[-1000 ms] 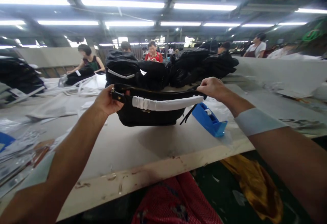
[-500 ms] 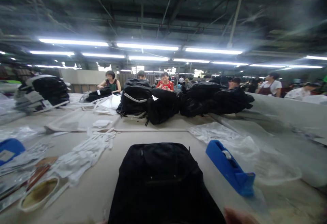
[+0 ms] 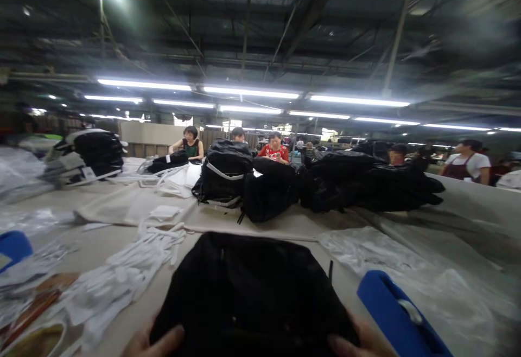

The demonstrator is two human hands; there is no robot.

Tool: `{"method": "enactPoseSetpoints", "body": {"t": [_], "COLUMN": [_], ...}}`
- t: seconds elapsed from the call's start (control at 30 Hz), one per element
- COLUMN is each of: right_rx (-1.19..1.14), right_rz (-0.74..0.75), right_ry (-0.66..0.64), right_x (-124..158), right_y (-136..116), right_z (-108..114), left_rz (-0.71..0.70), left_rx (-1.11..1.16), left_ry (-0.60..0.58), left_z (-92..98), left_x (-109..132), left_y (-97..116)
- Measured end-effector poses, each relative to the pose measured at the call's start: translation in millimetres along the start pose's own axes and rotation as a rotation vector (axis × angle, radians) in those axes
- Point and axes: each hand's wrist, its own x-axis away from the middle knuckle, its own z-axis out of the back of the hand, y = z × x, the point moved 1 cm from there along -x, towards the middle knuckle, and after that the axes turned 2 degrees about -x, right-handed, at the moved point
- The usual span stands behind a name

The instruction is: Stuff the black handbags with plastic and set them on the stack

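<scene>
A black fabric bag (image 3: 252,286), probably a backpack, fills the lower middle of the head view, above the pale table. My left hand (image 3: 157,340) grips its left side, the thumb lying over the front. On the opposite side my right hand (image 3: 358,338) holds the edge, its thumb also on the front face. A short dark zipper pull sticks up at the bag's upper right. Just right of the bag stands a blue tape dispenser (image 3: 396,313). The bag's lower part and most of my fingers are out of sight.
Black bags (image 3: 268,189) are piled along the table's far side, with people seated behind them. White strips (image 3: 126,265) and a round tub (image 3: 36,340) lie at left, near another blue dispenser (image 3: 14,248). Clear plastic sheeting (image 3: 427,270) spreads at right.
Both hands have come into view on the bag's sides. The bag looks nearer and its front more upright. The whole scene has shifted downward in view.
</scene>
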Motion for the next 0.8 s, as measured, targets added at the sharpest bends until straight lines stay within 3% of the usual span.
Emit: {"method": "enactPoseSetpoints", "body": {"t": [0.1, 0.13, 0.17, 0.2, 0.23, 0.27, 0.33, 0.47, 0.53, 0.57, 0.67, 0.8], "right_rx": [-0.072, -0.023, 0.100, 0.248, 0.365, 0.427, 0.452, 0.261, 0.111, 0.030, -0.195, -0.379], "right_rz": [0.156, 0.152, 0.129, 0.115, 0.138, 0.127, 0.092, -0.110, -0.230, -0.277, -0.324, -0.295], "right_ry": [0.039, 0.147, 0.289, 0.407, 0.485, 0.483, 0.407, 0.261, 0.264, 0.285, 0.399, 0.528], "right_x": [-96, -135, -172, -205, -232, -252, -272, -272, -283, -296, -359, -448], "right_y": [-70, -91, -108, -118, -121, -115, -79, 33, 76, 91, 113, 115], "right_z": [15, 21, 28, 33, 36, 36, 30, 12, 10, 11, 13, 8], "left_rz": [-0.035, -0.132, -0.270, -0.432, -0.507, -0.559, -0.584, -0.639, -0.610, -0.610, -0.623, -0.612], "left_rx": [-0.136, -0.285, -0.497, -0.719, -0.867, -0.970, -1.068, -1.266, -1.366, -1.401, -1.450, -1.457], "left_ry": [0.010, 0.079, 0.233, 0.418, 0.531, 0.576, 0.505, 0.174, 0.144, 0.151, 0.193, 0.222], "left_z": [7.4, 8.2, 7.9, 5.4, 0.3, -7.5, -30.2, -85.5, -101.9, -105.8, -105.0, -97.4], "left_x": [-68, -97, -125, -151, -175, -197, -230, -262, -266, -267, -272, -279], "left_y": [98, 131, 161, 183, 194, 194, 162, 25, -33, -53, -76, -73]}}
